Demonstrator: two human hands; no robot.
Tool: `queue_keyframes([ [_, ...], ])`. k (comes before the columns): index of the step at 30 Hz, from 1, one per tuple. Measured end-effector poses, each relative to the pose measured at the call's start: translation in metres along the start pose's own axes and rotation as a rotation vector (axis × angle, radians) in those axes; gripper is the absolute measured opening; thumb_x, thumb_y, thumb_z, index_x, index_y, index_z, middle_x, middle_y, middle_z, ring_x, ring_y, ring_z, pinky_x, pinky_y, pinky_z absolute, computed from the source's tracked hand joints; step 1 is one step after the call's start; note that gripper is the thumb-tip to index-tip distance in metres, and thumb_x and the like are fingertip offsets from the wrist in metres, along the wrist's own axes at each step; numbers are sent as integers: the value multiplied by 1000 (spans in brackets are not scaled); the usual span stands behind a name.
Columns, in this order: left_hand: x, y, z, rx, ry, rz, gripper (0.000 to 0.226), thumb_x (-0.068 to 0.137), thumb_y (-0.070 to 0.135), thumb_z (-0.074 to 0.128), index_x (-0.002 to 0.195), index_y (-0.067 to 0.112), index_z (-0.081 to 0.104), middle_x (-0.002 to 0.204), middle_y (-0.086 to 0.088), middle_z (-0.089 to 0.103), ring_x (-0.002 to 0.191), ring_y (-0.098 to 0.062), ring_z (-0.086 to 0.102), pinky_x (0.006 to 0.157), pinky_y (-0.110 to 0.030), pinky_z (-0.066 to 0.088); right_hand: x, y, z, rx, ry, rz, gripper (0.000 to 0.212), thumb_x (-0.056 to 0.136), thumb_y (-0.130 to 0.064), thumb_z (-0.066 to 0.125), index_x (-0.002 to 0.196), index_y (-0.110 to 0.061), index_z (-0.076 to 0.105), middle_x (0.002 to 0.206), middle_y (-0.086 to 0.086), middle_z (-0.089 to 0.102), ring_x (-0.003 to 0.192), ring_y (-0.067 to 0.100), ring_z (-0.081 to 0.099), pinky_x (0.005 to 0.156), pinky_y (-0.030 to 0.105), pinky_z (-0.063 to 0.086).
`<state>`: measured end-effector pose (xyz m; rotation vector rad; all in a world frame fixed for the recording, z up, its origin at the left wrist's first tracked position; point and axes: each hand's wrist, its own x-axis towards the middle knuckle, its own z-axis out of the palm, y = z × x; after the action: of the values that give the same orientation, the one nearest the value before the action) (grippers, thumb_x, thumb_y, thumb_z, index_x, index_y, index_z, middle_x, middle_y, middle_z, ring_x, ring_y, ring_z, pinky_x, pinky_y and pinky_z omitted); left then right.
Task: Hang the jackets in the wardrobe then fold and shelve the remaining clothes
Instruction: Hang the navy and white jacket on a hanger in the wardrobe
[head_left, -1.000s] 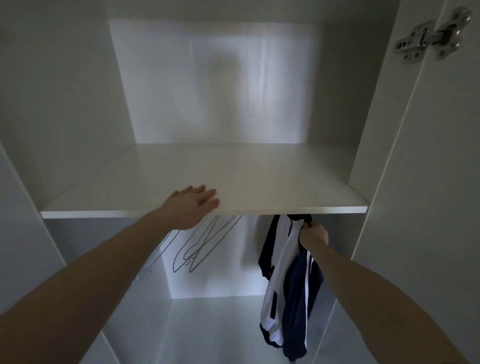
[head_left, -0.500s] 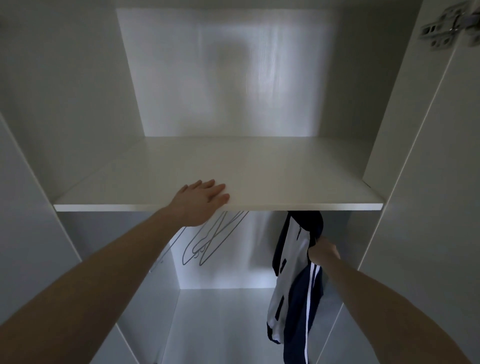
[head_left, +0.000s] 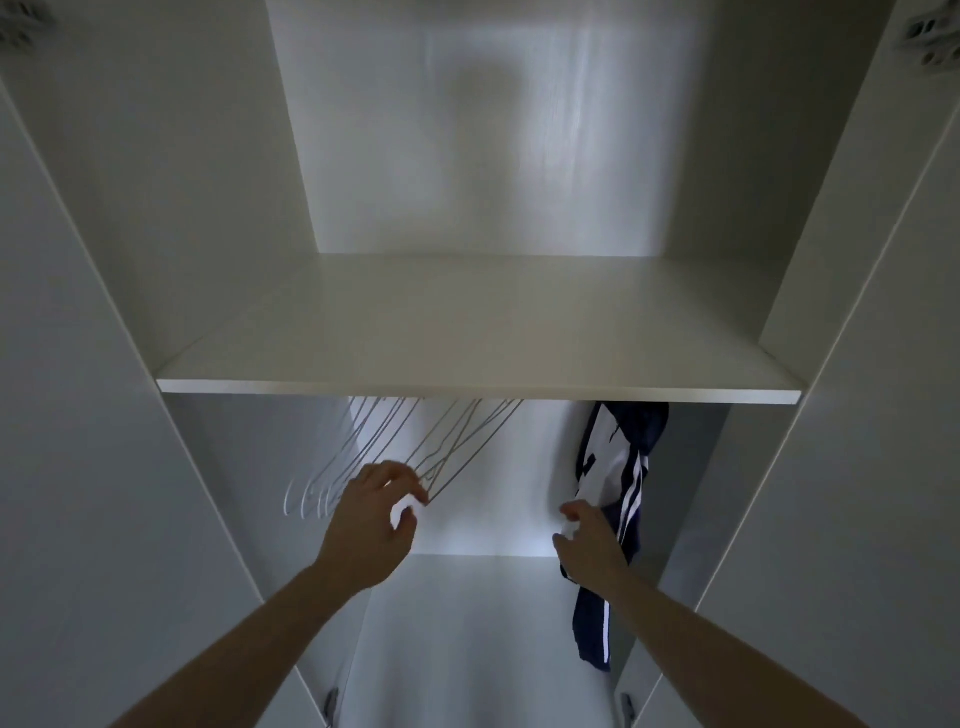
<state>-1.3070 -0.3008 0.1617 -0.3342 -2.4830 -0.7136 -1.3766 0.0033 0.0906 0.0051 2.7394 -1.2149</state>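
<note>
A navy and white striped jacket (head_left: 621, 457) hangs under the white shelf (head_left: 467, 387) at the right of the wardrobe. My right hand (head_left: 589, 548) is in front of the jacket's lower half, fingers loosely curled, gripping nothing that I can see. Several bare wire hangers (head_left: 395, 452) hang tilted at the left under the shelf. My left hand (head_left: 371, 525) reaches up to them, and its fingertips touch the bottom corner of the nearest hanger with the thumb held apart. The rail is hidden behind the shelf.
The white wardrobe's side walls stand close on both sides, with open doors (head_left: 883, 467) beyond them. A door hinge (head_left: 930, 36) shows at the top right. Nothing lies on the shelf. The wardrobe floor (head_left: 467, 649) below is bare.
My left hand has left the shelf edge and dropped to the hangers. My right hand has let go of the jacket's top and moved lower. The view has tilted down and closer.
</note>
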Motion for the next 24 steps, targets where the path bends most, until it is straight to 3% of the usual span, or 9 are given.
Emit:
queue_keyframes([
  [3, -22, -38, 2, 7, -166, -204, 35, 79, 0, 69, 102, 26, 69, 111, 13, 61, 106, -13, 57, 98, -40, 49, 7, -25, 27, 76, -20, -26, 35, 98, -18, 62, 131, -19, 53, 127, 2, 57, 103, 17, 57, 90, 26, 46],
  [8, -16, -69, -2, -20, -290, -328, 36, 84, 6, 67, 111, 30, 65, 119, 16, 55, 116, -11, 53, 102, -27, 41, 31, -83, 71, 214, -68, 28, 37, 98, -31, 64, 130, -17, 55, 115, -3, 59, 88, 13, 59, 76, 25, 48],
  [10, -9, -76, 0, -38, -300, -318, 36, 85, 7, 66, 113, 29, 65, 119, 16, 54, 116, -9, 51, 103, -25, 39, 43, -107, 85, 257, -81, 80, 42, 98, -37, 64, 133, -16, 53, 120, 1, 63, 91, 15, 63, 80, 27, 50],
  [14, 10, -89, 3, -111, -319, -298, 35, 84, 5, 65, 113, 25, 67, 119, 10, 57, 116, -10, 53, 103, -27, 40, 72, -140, 108, 269, -39, 159, 53, 99, -40, 62, 140, -9, 50, 130, 8, 66, 119, 25, 63, 101, 31, 48],
  [16, 20, -97, 4, -132, -343, -285, 35, 84, 5, 65, 113, 24, 67, 119, 7, 58, 116, -13, 55, 104, -31, 44, 84, -152, 115, 296, -6, 221, 57, 99, -40, 61, 145, -7, 47, 134, 11, 63, 120, 29, 63, 104, 37, 51],
  [18, 29, -104, 5, -148, -353, -264, 35, 84, 4, 64, 113, 23, 67, 119, 7, 57, 115, -13, 55, 103, -31, 45, 94, -160, 120, 317, 15, 289, 57, 100, -38, 60, 146, -8, 46, 125, 13, 67, 104, 28, 69, 98, 43, 56],
  [20, 35, -113, 6, -165, -357, -264, 33, 86, 5, 64, 113, 25, 66, 119, 9, 55, 115, -10, 53, 100, -26, 43, 100, -165, 123, 360, 16, 356, 52, 99, -33, 62, 143, -7, 50, 104, 10, 70, 87, 23, 68, 90, 40, 60],
  [22, 38, -122, 8, -171, -362, -266, 31, 88, 6, 64, 112, 27, 65, 117, 12, 53, 114, -7, 51, 94, -18, 39, 106, -166, 127, 473, 0, 430, 42, 98, -24, 65, 134, -3, 60, 88, 8, 67, 84, 22, 66, 85, 37, 61],
  [24, 43, -131, 12, -169, -376, -257, 31, 89, 9, 65, 110, 31, 64, 116, 14, 52, 111, -5, 51, 87, -10, 36, 110, -167, 129, 594, -20, 494, 29, 98, -15, 64, 122, 0, 67, 91, 11, 69, 82, 22, 66, 80, 35, 60],
])
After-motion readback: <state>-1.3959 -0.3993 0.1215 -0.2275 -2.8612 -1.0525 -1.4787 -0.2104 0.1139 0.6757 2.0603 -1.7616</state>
